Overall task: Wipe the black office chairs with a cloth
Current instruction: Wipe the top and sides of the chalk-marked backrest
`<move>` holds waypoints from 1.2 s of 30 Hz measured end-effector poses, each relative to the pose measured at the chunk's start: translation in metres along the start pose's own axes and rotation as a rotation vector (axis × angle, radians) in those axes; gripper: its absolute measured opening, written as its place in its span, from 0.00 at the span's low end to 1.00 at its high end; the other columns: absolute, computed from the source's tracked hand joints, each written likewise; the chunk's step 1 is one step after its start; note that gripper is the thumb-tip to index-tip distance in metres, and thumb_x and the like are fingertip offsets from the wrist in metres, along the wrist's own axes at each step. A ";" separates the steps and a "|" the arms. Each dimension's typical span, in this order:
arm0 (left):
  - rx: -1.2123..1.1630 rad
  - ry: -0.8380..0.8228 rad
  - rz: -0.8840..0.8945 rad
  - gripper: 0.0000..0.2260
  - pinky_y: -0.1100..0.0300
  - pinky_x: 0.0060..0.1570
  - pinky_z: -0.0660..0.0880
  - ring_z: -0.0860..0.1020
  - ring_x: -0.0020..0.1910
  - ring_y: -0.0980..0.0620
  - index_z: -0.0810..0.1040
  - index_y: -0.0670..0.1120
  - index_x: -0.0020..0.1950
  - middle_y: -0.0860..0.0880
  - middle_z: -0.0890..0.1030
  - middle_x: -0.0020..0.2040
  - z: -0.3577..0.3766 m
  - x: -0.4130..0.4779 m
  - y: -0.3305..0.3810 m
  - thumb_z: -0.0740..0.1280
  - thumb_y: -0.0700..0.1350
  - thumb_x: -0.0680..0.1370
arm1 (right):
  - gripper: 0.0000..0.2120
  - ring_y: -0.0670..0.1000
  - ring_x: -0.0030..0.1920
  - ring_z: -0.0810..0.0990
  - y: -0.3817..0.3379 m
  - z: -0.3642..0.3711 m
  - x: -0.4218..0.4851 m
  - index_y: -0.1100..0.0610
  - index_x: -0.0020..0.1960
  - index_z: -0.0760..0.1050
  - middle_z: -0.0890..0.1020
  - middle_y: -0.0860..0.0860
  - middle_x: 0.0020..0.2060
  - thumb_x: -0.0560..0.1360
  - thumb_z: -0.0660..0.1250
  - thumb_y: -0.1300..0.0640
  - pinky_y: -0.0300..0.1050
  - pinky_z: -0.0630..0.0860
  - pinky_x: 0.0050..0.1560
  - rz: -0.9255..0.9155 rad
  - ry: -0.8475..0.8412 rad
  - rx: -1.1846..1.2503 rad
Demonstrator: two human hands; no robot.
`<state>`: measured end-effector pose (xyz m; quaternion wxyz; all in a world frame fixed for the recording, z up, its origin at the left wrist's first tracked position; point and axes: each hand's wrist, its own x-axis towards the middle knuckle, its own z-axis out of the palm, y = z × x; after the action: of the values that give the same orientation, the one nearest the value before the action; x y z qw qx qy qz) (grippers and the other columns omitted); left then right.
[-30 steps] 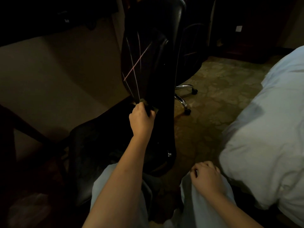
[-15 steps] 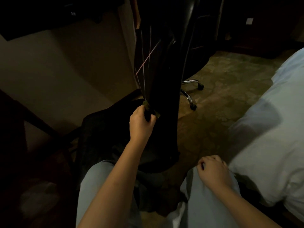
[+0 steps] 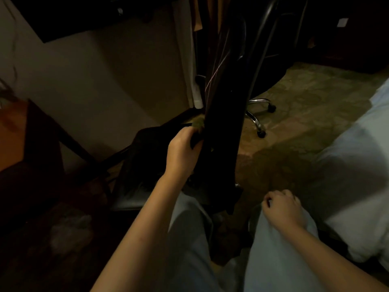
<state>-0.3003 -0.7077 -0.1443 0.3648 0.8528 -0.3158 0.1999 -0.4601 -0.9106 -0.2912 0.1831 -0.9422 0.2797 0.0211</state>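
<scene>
A black office chair point(image 3: 223, 127) stands right in front of me, its tall backrest seen edge-on and its dark seat to the left. My left hand point(image 3: 183, 150) grips a small greenish cloth point(image 3: 197, 124) and presses it against the lower left edge of the backrest. Most of the cloth is hidden inside my fist. My right hand point(image 3: 282, 209) lies on my right knee with its fingers curled, holding nothing. A second black chair point(image 3: 271, 66) stands behind the first, with chrome legs and castors point(image 3: 260, 121) showing.
A white bed cover point(image 3: 353, 165) fills the right side. A pale wall point(image 3: 101, 85) and a dark desk edge rise at the left and top. A reddish wooden piece point(image 3: 12, 131) sits at far left. Patterned carpet point(image 3: 305, 106) lies beyond the chairs.
The view has swung left and closer, so the backrest now shows edge-on. My left hand with the cloth stays at the backrest's lower edge. My right hand stays on my knee.
</scene>
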 end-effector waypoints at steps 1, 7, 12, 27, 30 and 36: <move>-0.038 0.050 0.021 0.06 0.71 0.44 0.69 0.77 0.46 0.51 0.79 0.39 0.50 0.47 0.79 0.46 -0.003 0.006 0.007 0.70 0.37 0.75 | 0.13 0.50 0.63 0.68 -0.002 -0.002 -0.002 0.49 0.61 0.74 0.76 0.48 0.60 0.80 0.59 0.49 0.48 0.66 0.64 0.009 -0.006 -0.006; -0.118 0.163 0.120 0.10 0.76 0.45 0.68 0.73 0.47 0.60 0.79 0.40 0.54 0.50 0.79 0.50 -0.008 0.066 0.058 0.72 0.39 0.74 | 0.15 0.57 0.67 0.67 -0.011 -0.006 -0.006 0.48 0.64 0.73 0.70 0.53 0.67 0.80 0.59 0.46 0.50 0.68 0.64 0.084 -0.078 0.071; -0.099 0.126 0.083 0.08 0.73 0.42 0.66 0.72 0.46 0.56 0.76 0.40 0.54 0.49 0.75 0.50 0.016 0.079 0.061 0.68 0.38 0.76 | 0.14 0.56 0.64 0.69 -0.013 -0.006 -0.007 0.48 0.63 0.74 0.72 0.54 0.64 0.80 0.59 0.46 0.49 0.70 0.60 0.074 -0.061 0.100; 0.119 -0.001 -0.037 0.09 0.61 0.36 0.65 0.70 0.41 0.54 0.72 0.41 0.53 0.47 0.75 0.51 0.036 0.101 0.073 0.66 0.45 0.77 | 0.11 0.54 0.62 0.70 -0.016 -0.005 -0.006 0.48 0.57 0.77 0.75 0.50 0.59 0.79 0.60 0.46 0.45 0.68 0.53 0.049 0.001 0.088; 0.035 0.044 -0.025 0.08 0.62 0.36 0.66 0.71 0.41 0.53 0.72 0.40 0.51 0.48 0.74 0.48 0.038 0.092 0.068 0.66 0.43 0.77 | 0.15 0.55 0.63 0.70 -0.013 -0.001 -0.003 0.48 0.62 0.75 0.72 0.52 0.62 0.79 0.61 0.45 0.47 0.71 0.56 0.089 -0.020 0.092; -0.022 0.037 -0.104 0.10 0.68 0.33 0.63 0.73 0.42 0.54 0.74 0.40 0.54 0.48 0.75 0.49 0.057 0.059 0.042 0.68 0.41 0.75 | 0.14 0.51 0.65 0.68 -0.009 0.002 -0.002 0.47 0.63 0.73 0.73 0.48 0.63 0.79 0.59 0.45 0.48 0.68 0.62 0.050 -0.041 0.016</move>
<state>-0.2807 -0.7956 -0.1269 0.3896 0.8602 -0.2664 0.1930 -0.4566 -0.9020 -0.2901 0.1958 -0.9328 0.2994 0.0425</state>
